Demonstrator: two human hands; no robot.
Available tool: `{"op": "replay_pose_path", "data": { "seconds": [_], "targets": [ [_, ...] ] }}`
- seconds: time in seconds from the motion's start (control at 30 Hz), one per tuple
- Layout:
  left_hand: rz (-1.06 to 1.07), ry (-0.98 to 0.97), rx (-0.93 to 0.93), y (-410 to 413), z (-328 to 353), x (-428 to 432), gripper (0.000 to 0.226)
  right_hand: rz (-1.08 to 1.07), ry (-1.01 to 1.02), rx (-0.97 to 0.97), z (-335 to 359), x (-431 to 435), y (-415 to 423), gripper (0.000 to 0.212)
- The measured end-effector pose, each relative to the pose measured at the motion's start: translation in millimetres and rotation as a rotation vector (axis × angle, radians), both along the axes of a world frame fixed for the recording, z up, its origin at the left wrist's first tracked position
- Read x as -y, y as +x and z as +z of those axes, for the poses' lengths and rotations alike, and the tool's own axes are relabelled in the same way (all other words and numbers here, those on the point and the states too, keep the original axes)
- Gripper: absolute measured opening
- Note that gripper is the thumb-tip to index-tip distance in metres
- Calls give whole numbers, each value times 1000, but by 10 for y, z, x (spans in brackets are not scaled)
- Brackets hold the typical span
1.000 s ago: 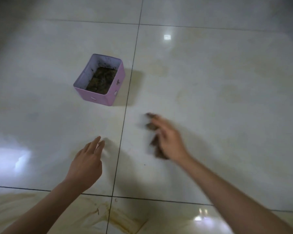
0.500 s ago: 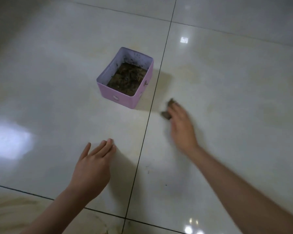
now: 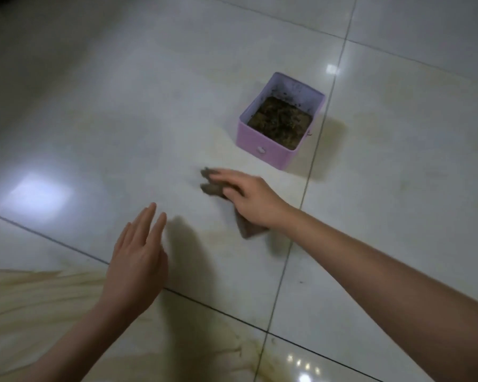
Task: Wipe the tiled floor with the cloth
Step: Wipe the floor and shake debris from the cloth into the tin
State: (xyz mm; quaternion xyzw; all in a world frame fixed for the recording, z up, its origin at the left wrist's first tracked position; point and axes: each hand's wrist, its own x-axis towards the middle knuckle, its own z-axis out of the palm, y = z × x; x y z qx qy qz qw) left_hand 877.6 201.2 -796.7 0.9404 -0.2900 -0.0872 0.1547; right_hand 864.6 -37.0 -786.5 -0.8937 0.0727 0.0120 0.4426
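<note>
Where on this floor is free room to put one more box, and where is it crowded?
Free: the wide tile left of the pink box, beyond the left hand; also the tile right of the box, past the grout line. Crowded: the gap between the box and the right hand pressing the cloth.

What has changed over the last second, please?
The right hand swept the cloth leftward across the grout line to the pink box's side, still pressing it flat. The left hand stayed open and empty; the box stayed put.
</note>
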Motion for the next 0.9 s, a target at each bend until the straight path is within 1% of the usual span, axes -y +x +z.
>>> {"op": "replay_pose_path", "data": {
  "seconds": [0.1,0.17,0.23,0.33,0.43,0.5,0.53,0.6,0.7,0.77,0.83,0.9],
  "targets": [
    [97,108,-29,38,9,-354,54,18,-19,-44,-200,-450,761,39],
    [107,155,-41,71,2,-520,58,81,-69,-49,-342,-762,884,37],
    [104,175,-55,92,-18,-630,61,235,-67,-16,-418,-1014,631,35],
    [108,171,-46,64,-23,-697,58,493,27,32,-389,-1039,-157,34],
    [128,176,-58,43,3,-716,56,595,41,-55,-310,-658,-880,34],
    [110,181,-76,23,1,-721,62,596,20,-182,-192,-400,-1145,34],
    [93,191,-84,0,1,-703,64,575,4,-223,-119,-297,-1204,33],
    [55,206,-96,-65,0,-621,66,476,-15,-201,29,-82,-1202,32],
    [4,195,-98,-196,-13,-418,64,209,-39,-79,146,394,-986,38],
    [-36,195,-109,-298,-25,-271,66,38,-101,-132,105,689,-808,40],
    [-100,225,-98,-410,-44,-152,72,-109,-117,-160,-46,747,-781,39],
    [-130,206,-94,-503,-54,-57,70,-214,-55,-105,-192,573,-961,35]
  ]
}}
